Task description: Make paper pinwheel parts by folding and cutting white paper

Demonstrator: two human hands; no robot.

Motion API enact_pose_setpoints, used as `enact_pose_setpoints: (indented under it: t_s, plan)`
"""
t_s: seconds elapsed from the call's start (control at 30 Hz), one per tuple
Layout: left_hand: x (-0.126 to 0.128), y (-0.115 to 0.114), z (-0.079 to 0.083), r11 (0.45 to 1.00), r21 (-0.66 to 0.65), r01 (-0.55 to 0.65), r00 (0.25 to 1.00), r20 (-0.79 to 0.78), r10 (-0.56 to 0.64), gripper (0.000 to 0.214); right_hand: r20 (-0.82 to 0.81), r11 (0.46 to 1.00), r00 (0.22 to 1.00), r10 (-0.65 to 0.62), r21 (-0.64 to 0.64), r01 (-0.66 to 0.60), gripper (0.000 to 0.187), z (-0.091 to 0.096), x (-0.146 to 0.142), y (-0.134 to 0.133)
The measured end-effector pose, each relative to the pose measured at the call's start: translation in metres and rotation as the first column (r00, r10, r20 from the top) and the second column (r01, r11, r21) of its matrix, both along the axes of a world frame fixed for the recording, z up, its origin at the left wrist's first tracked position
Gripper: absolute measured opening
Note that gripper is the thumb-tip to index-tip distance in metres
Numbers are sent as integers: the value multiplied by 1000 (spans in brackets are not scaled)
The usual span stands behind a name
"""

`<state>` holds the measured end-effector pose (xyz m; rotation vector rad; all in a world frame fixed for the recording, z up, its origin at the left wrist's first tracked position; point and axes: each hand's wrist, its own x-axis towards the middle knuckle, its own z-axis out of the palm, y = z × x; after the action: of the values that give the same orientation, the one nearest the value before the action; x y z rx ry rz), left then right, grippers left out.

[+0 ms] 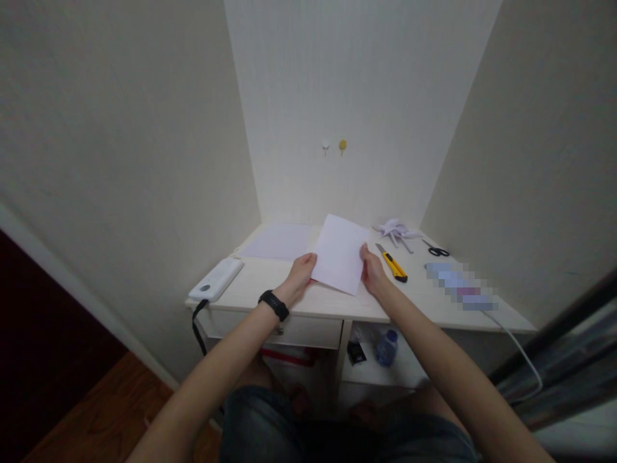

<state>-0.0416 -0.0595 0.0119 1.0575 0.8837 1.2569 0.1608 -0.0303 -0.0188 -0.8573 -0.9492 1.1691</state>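
A white sheet of paper [340,253] is lifted and tilted above the small white desk [270,286]. My left hand [301,275] grips its left edge, and a black band sits on that wrist. My right hand [371,270] grips the sheet's right edge. Both hands have their fingers closed on the paper. A second pale sheet [279,242] lies flat on the desk at the back left.
A yellow utility knife [392,263] lies just right of my right hand. Black scissors [436,249] and a folded white paper shape [396,230] lie at the back right. A white power bank [216,279] with a black cord sits at the left edge. Walls close in on three sides.
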Motion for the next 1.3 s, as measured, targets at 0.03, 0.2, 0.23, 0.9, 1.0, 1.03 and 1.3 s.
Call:
enact_pose_setpoints:
  t_s: [0.03, 0.2, 0.23, 0.9, 1.0, 1.03, 1.3]
  plan:
    - [0, 0, -3, 999, -28, 29, 999, -38, -30, 9, 6, 1000, 1000, -19, -18, 19, 33, -1, 1, -1]
    - [-5, 2, -4, 992, -110, 62, 992, -105, -73, 5, 67, 997, 997, 28, -76, -23, 20, -3, 8, -11]
    - [-5, 3, -2, 993, -115, 26, 992, -118, -40, 6, 79, 995, 995, 54, -86, -47, 19, -2, 8, -12]
    - [-16, 6, -12, 998, -16, -56, 997, -60, 55, 18, 92, 985, 990, 106, -142, -92, 14, 4, 11, -17]
    - [-15, 8, -14, 991, -10, -133, 990, -54, 132, 18, 65, 981, 987, 146, -135, -136, 15, 7, 10, -20]
    - [-14, 8, -15, 989, -7, -147, 988, -52, 146, 17, 54, 982, 987, 149, -129, -141, 14, 7, 10, -20]
    - [-13, 9, -17, 992, -1, -127, 992, -11, 127, 12, 38, 991, 999, -16, -130, 21, 29, 6, 12, -12]
